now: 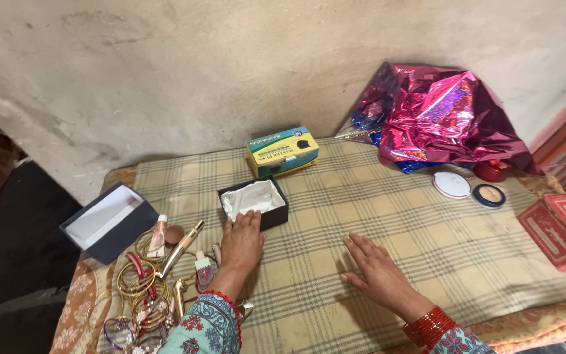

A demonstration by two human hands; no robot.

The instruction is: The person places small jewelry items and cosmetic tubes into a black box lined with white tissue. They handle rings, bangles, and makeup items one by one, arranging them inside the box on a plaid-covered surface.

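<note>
Checked cloth covers the surface under both hands. Left of the left hand: pile of gold bangles, small makeup tubes, and further left an open dark box lid with white inside. Beyond the hands near the wall, a green and yellow carton. Far beyond the right hand, crumpled pink foil wrap, an open round compact, and off to its right a red box. Nothing lies between the hands. Small black box sits open just ahead of the left hand, lined with crinkled white paper, fingertips touching its near edge. Left hand flat, fingers extended, gripping nothing. Right hand flat on the cloth, fingers spread, empty, well apart from the box.
</note>
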